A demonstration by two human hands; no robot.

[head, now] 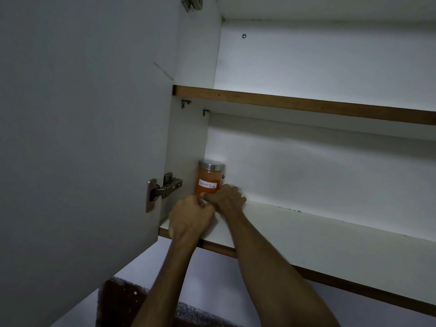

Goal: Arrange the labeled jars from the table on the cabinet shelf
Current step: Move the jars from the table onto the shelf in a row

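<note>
right hand (227, 199), orange jar (208, 180), steel lid (211, 165)

Orange jar (208, 182), silver lid (211, 165), white handwritten label (207, 184), white cabinet shelf (306, 234), brown edging (306, 105)

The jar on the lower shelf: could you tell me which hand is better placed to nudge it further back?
Probably the right hand: it lies at the base of the jar, while the left hand sits nearer the shelf edge.
</note>
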